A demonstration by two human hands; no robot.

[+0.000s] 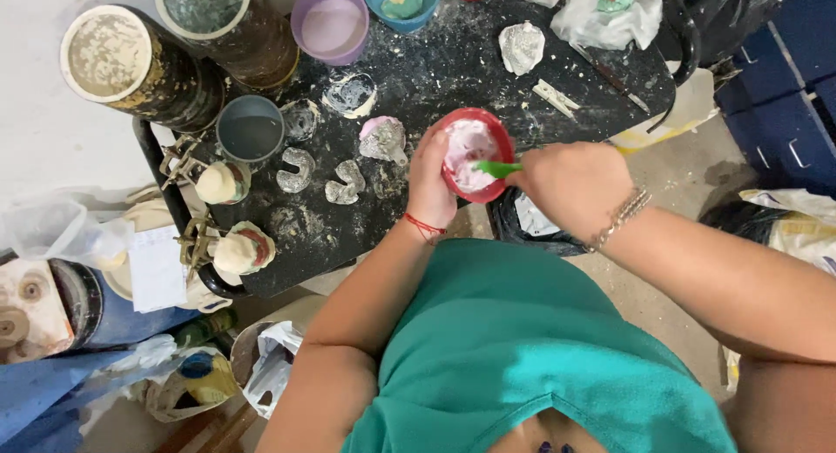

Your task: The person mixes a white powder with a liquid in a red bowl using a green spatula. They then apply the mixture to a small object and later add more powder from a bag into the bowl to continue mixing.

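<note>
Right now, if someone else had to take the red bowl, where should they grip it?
Probably the right rim of the red bowl, coming from the table's far side. The left hand cups its left wall, and the right hand works a green spatula into the pale mix from the right, so only the far edge stays free.

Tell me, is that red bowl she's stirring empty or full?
Partly full: the red bowl holds pale pinkish-white paste, and the green spatula in the right hand dips into it.

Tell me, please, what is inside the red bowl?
The red bowl holds a pale pinkish-white paste, with a green spatula dipped in, held by the right hand. The bowl's bottom is covered by paste.
</note>
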